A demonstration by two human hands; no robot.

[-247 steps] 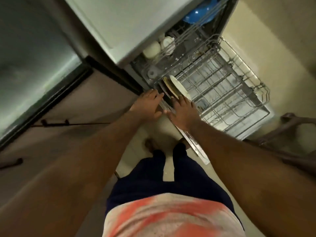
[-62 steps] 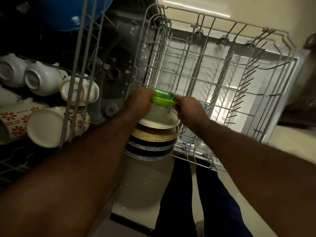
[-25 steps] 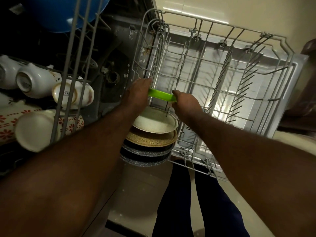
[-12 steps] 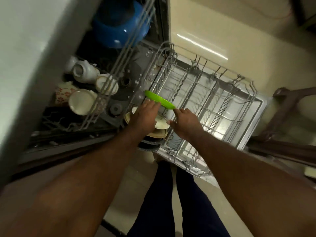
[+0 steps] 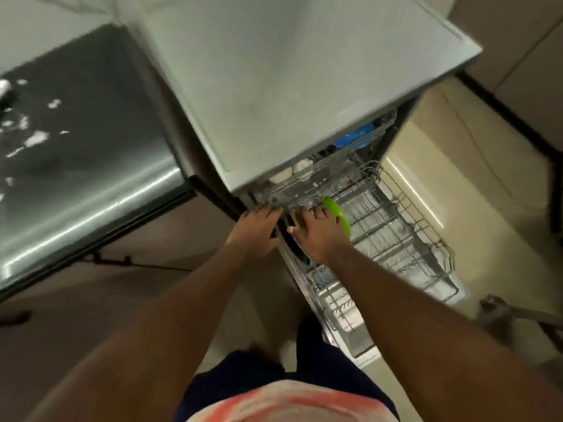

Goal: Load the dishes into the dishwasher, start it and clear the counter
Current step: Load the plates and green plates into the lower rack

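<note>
The dishwasher (image 5: 289,80) stands open with its lower wire rack (image 5: 396,239) pulled out over the door. A green plate (image 5: 337,214) stands on edge at the rack's near end, beside dark plates (image 5: 289,239) that are mostly hidden by my hands. My right hand (image 5: 315,236) lies over those plates with fingers spread, its fingertips by the green plate. My left hand (image 5: 254,231) rests with straight fingers at the rack's left corner, by the dishwasher's front edge. White cups (image 5: 300,170) and a blue bowl (image 5: 355,138) sit in the upper rack.
A steel counter (image 5: 79,153) with bright reflections lies to the left of the dishwasher. Dark wooden furniture (image 5: 518,315) stands on the beige floor at the lower right. My legs stand just in front of the open door.
I have straightened up, so the view is now from high above. Both hands have let go of the green plate, which now stands upright in the rack.
</note>
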